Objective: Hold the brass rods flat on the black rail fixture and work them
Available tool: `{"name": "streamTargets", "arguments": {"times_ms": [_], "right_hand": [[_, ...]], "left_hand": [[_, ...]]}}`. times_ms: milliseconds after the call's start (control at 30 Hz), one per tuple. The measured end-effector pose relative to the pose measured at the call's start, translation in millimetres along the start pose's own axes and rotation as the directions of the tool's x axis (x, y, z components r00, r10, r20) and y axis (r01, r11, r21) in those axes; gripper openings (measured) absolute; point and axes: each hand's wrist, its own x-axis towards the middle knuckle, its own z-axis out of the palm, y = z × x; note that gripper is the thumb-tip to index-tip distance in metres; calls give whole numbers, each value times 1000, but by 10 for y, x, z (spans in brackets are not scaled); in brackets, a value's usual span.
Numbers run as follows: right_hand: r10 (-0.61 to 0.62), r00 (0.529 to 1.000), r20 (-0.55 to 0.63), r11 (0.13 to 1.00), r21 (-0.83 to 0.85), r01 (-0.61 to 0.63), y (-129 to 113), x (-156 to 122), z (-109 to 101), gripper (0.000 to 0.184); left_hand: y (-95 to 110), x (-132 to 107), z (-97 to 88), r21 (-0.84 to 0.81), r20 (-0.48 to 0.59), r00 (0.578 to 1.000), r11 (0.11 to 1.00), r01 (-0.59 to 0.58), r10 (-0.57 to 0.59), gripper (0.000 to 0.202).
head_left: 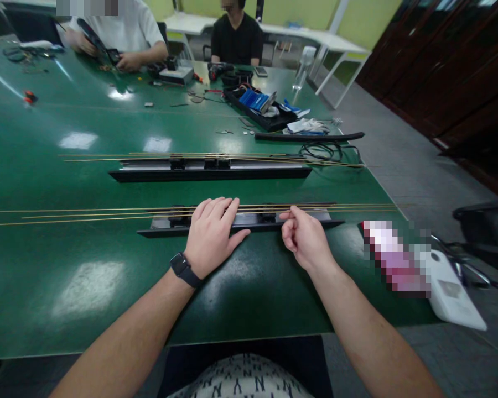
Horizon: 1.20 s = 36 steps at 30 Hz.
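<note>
Mid-frame on the table (240,298): near rail (261,226) lying left to right, rods (257,207) along it and reaching past both ends, left hand (213,229) over its middle, right hand (307,235) toward its right end. Behind it, shifted left, far rail (209,175), cable (321,146) coiled near its right end. Upper right: strip (311,136) behind cable, tray (249,110) behind strip, bottle (302,69) beyond.
</note>
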Motion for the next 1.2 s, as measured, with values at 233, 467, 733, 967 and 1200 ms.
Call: {"name": "streamTargets", "arguments": {"times_ms": [233, 467, 733, 967, 1200], "right_hand": [[-25, 999, 24, 1000, -1, 25, 23, 6, -13, 28], [-9, 999, 37, 1000, -29, 10, 21, 15, -31, 32], [-19, 1000, 16, 1000, 11, 19, 25, 17, -17, 29], [-18, 998, 62, 999, -43, 21, 34, 13, -39, 34], [-14, 1000, 10, 1000, -2, 14, 22, 26, -23, 30]], "left_hand": [[8, 3, -8, -10, -11, 1000, 1000, -7, 7, 61], [11, -1, -18, -4, -12, 1000, 1000, -12, 12, 60], [-1, -2, -10, 11, -7, 1000, 1000, -10, 10, 62], [7, -1, -12, 10, -10, 1000, 1000, -18, 18, 61], [-1, -1, -5, -4, -12, 1000, 1000, -11, 11, 61]]}}
